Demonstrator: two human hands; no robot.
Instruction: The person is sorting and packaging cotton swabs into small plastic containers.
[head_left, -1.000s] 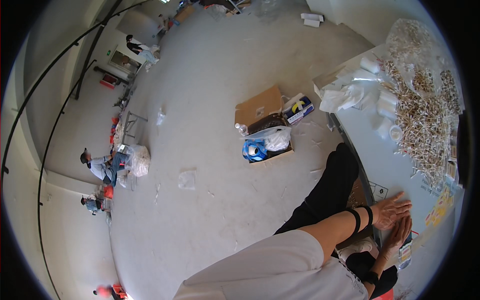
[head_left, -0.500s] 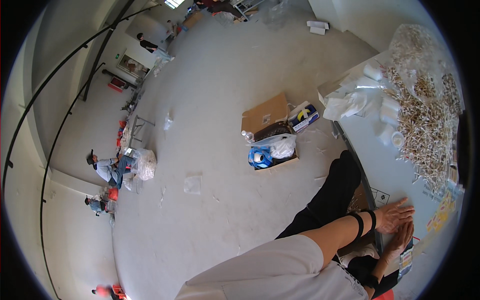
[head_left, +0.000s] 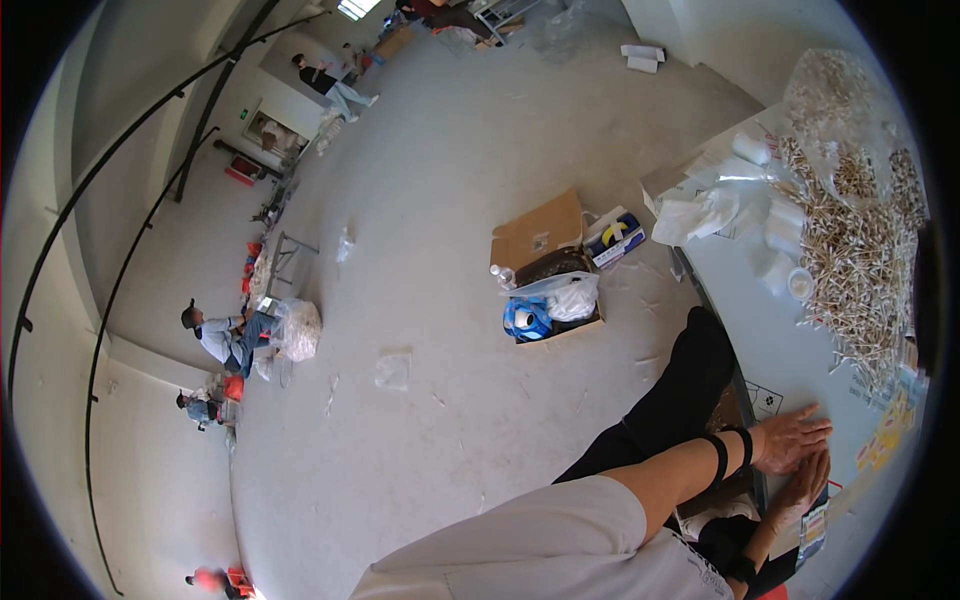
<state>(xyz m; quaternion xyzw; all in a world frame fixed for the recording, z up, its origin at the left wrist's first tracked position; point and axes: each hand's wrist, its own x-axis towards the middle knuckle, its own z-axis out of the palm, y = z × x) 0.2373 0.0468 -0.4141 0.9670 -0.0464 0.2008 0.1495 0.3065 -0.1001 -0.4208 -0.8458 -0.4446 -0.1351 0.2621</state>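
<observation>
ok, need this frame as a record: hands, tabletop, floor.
left_hand: left hand palm down on the table, fingers extended; two black bands on that arm
right_hand: right hand close beside it, near the table edge; anything beneath is hidden
tabletop: pile of swab-like sticks, clear plastic bag at its far end, open white tub beside it
floor: open cardboard box with blue item and white bag inside

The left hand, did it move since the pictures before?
No, not noticeably: the left hand keeps the same spot beside the printed symbols on the grey tabletop.
</observation>
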